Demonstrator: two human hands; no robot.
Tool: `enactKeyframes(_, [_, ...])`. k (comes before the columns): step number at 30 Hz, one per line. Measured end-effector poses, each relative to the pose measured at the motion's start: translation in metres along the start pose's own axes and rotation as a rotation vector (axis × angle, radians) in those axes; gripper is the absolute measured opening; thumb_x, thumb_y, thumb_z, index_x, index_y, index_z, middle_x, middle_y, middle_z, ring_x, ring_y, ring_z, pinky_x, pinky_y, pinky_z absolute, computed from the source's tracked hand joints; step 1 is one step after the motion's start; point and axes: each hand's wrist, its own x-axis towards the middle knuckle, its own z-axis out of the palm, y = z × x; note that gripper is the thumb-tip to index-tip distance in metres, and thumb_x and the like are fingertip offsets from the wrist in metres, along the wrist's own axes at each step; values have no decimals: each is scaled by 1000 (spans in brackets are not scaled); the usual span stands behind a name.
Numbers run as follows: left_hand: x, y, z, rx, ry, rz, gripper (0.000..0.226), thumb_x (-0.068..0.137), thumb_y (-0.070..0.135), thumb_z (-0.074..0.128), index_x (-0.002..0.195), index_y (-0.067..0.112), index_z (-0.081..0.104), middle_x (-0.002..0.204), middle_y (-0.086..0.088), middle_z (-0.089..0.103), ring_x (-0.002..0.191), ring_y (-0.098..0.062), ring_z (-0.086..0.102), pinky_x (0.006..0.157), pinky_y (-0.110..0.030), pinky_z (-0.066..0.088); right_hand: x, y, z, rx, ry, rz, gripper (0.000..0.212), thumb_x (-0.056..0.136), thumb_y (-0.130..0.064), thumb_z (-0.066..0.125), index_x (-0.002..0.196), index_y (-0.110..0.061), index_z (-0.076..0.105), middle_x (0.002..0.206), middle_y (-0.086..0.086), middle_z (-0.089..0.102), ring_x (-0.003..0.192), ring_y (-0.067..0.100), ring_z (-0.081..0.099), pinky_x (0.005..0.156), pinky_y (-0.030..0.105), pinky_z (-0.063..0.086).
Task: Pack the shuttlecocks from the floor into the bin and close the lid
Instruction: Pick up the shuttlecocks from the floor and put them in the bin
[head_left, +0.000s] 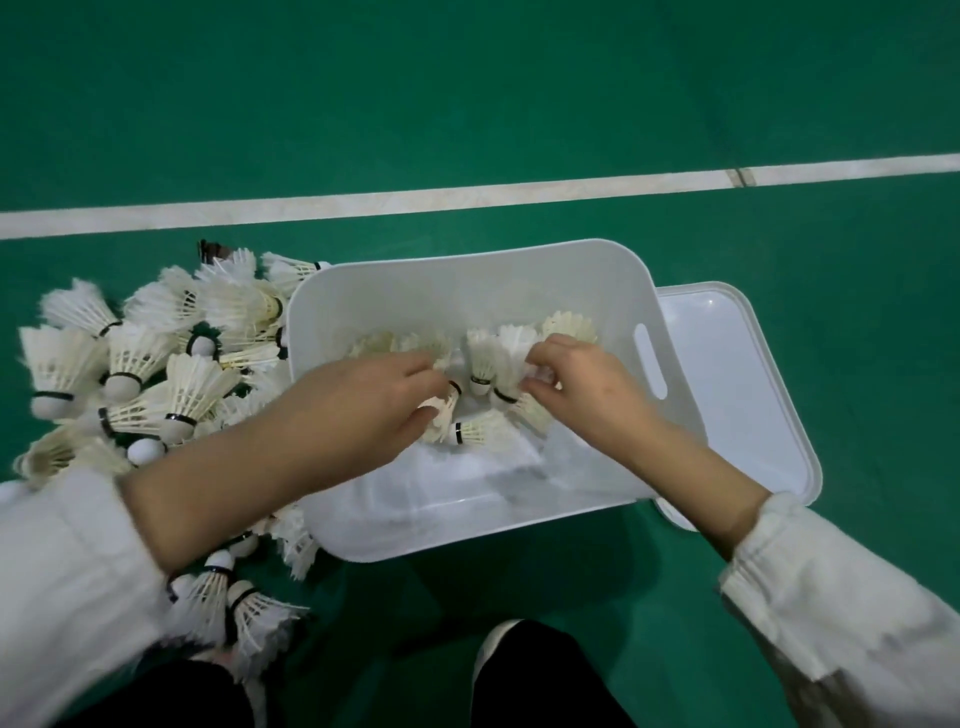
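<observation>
The person wears an off-white top with long, loose sleeves. The left sleeve (67, 561) shows left of the bin (415, 291). The right sleeve (852, 613), below the bin's right end, ends in a gathered elastic cuff (753, 540). Below the bin are black trousers (545, 686) and a white shoe toe (493, 644).

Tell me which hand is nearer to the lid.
Right. The right hand is in the bin, toward the wall beside the lid; the left hand is farther, over the bin's other half.
</observation>
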Motion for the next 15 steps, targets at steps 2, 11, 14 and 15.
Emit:
enactKeyframes(2, [-14, -16, -17, 135, -57, 76, 18, 88, 27, 48, 98, 21, 62, 86, 4, 64, 74, -20, 63, 53, -32, 48, 7, 6, 0, -33, 29, 60, 18, 91, -18, 52, 98, -5, 62, 96, 9, 59, 87, 29, 58, 69, 34, 41])
enactKeyframes(11, [-82, -78, -52, 141, -88, -158, 24, 87, 38, 45, 103, 29, 60, 98, 17, 52, 72, -4, 53, 52, -18, 39, 33, 4, 23, -191, -240, 203, 32, 93, -13, 43, 123, -11, 53, 124, 11, 51, 106, 34, 56, 87, 41, 48])
enactKeyframes(14, [-100, -88, -47, 159, -173, -273, 30, 87, 46, 33, 102, 35, 56, 92, 20, 52, 77, -2, 52, 64, -26, 50, 32, -14, 10, -256, -193, 168, 35, 93, -13, 42, 127, -13, 49, 126, 10, 49, 105, 34, 57, 85, 41, 49])
enactKeyframes(15, [-106, -89, -45, 162, -205, -303, 28, 88, 45, 34, 102, 34, 55, 91, 19, 53, 78, -2, 53, 66, -26, 51, 32, -25, 3, -260, -168, 132, 34, 92, -13, 42, 125, -13, 50, 123, 10, 52, 104, 33, 57, 84, 40, 49])
